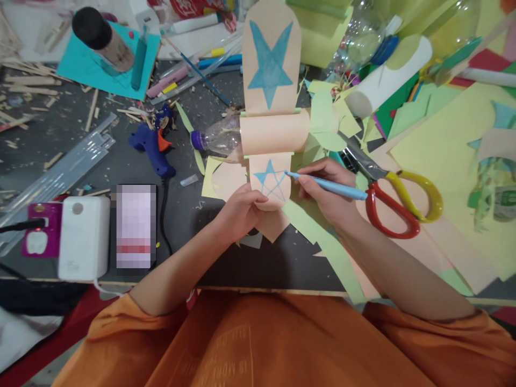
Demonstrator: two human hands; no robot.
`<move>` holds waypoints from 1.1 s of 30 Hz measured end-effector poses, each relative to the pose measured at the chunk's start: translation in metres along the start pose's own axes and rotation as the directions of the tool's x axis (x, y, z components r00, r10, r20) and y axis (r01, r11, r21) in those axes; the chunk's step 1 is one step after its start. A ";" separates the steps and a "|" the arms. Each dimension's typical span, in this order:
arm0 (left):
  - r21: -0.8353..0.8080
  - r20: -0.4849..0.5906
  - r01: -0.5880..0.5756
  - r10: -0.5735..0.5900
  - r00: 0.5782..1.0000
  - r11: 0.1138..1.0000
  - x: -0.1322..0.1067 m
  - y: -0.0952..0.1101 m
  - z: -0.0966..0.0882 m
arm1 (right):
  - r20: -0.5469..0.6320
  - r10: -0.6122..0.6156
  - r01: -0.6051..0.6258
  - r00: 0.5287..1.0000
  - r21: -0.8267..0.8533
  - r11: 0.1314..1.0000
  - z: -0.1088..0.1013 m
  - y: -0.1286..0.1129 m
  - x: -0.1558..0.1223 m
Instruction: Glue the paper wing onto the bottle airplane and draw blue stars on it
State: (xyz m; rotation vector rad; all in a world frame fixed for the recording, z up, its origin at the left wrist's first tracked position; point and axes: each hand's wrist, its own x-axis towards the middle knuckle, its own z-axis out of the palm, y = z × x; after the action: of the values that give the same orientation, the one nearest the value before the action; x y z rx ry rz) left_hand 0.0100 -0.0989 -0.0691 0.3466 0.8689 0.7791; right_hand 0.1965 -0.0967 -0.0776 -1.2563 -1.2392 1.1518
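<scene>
In front of me lies a paper-and-bottle model plane, its peach paper body [274, 133] wrapped round a clear plastic bottle [221, 135] with a purple cap. The far paper wing [271, 99] bears a fully coloured blue star. On the near wing [258, 185] is an outlined star, partly coloured blue. My left hand [245, 210] pinches the near wing's edge between thumb and fingers. A light blue felt-tip pen [334, 188] is gripped in my right hand [328, 185], its tip touching the star's right point.
Scissors [397, 201] with red and yellow handles lie right of my right hand, among paper sheets [435, 156]. Leftward are a blue glue gun [155, 148], a phone [135, 226], a white power bank [84, 236] and clear glue sticks [64, 172]. A dark-capped bottle [102, 40] stands behind.
</scene>
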 end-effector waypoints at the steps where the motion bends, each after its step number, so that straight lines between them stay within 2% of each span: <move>1: 0.002 -0.005 0.000 0.000 1.000 1.000 0.000 0.000 -0.001 | -0.005 0.000 0.000 1.000 -0.006 1.000 0.000 0.000 0.000; 9: 0.004 0.026 -0.015 0.015 1.000 1.000 0.001 -0.002 -0.002 | 0.012 0.020 -0.020 1.000 0.002 1.000 -0.002 0.002 0.000; 14: 0.020 -0.006 -0.005 0.005 1.000 1.000 0.000 -0.002 -0.001 | 0.038 0.000 0.002 0.999 -0.049 0.999 -0.002 0.003 -0.001; 17: 0.021 0.020 -0.012 0.011 1.000 1.000 0.000 -0.002 -0.001 | 0.054 -0.016 0.020 0.998 -0.061 0.998 0.000 0.002 -0.002; 22: 0.042 0.043 -0.019 0.017 0.999 0.999 0.001 -0.003 -0.002 | 0.117 -0.054 0.058 0.992 -0.035 0.998 0.002 -0.006 -0.003; 26: 0.029 0.034 -0.027 0.026 0.999 0.999 0.000 -0.003 -0.001 | 0.166 -0.013 0.028 0.986 -0.087 0.996 0.001 -0.010 -0.003; 33: 0.010 0.030 -0.023 0.023 0.999 1.000 0.001 -0.001 0.000 | 0.048 -0.021 0.023 0.999 -0.051 0.998 -0.001 0.000 -0.002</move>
State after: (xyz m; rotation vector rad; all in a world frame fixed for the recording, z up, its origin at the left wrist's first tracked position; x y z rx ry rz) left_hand 0.0108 -0.0993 -0.0703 0.3767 0.8426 0.7896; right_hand 0.1972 -0.0989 -0.0774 -1.2565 -1.3224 1.1462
